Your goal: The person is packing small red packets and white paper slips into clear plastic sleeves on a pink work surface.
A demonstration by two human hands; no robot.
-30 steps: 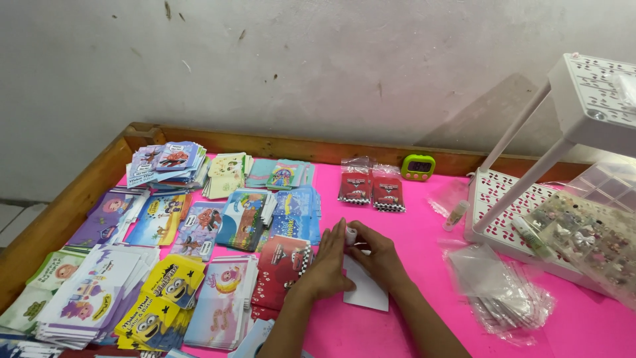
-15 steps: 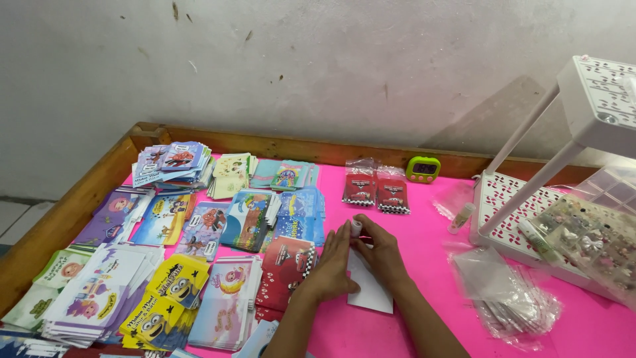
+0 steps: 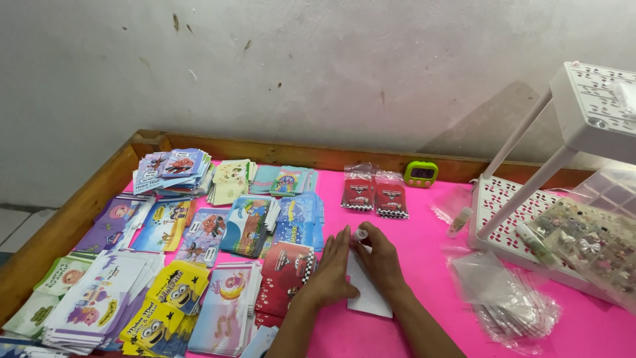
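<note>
My left hand lies flat, fingers together, on the left side of a white envelope lying on the pink tabletop. My right hand rests on the envelope's upper part and pinches a small white glue stick at the envelope's top edge. Both forearms come in from the bottom of the view. A stack of red car-print envelopes lies just left of my left hand.
Rows of stacked cartoon-print envelopes cover the left half. Two red packets and a green timer sit by the far wooden rim. A white perforated rack, clear plastic bags and a small tube lie right.
My hands have stayed over the white envelope, shifting slightly; the right hand's fingers now hold the glue stick at its top edge. The camera has tilted a little.
</note>
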